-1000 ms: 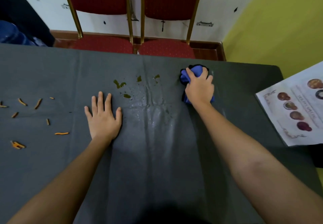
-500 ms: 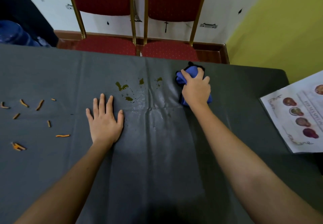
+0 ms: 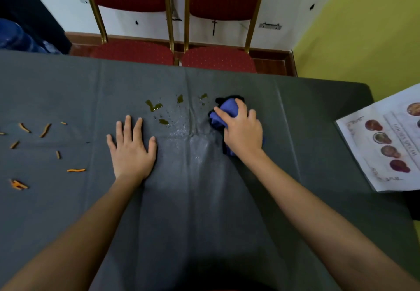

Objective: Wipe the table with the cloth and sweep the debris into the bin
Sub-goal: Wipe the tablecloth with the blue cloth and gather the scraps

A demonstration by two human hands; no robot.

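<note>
A grey cloth-covered table [image 3: 204,211] fills the view. My right hand [image 3: 243,131] grips a bunched blue cloth [image 3: 223,111] and presses it on the table, just right of a wet patch. Olive-green spill blobs [image 3: 154,106] and small droplets lie left of the cloth. My left hand [image 3: 131,149] rests flat on the table with fingers spread, holding nothing, below and left of the spill. Several orange debris sticks [image 3: 45,130] lie scattered at the far left. No bin is in view.
A printed menu sheet [image 3: 386,145] lies at the table's right edge. Two red chairs [image 3: 134,52] stand against the table's far edge. A blue object [image 3: 16,38] sits on the floor at the far left.
My right hand has slid the blue cloth leftward along the table towards the spill. My left hand has stayed flat in place.
</note>
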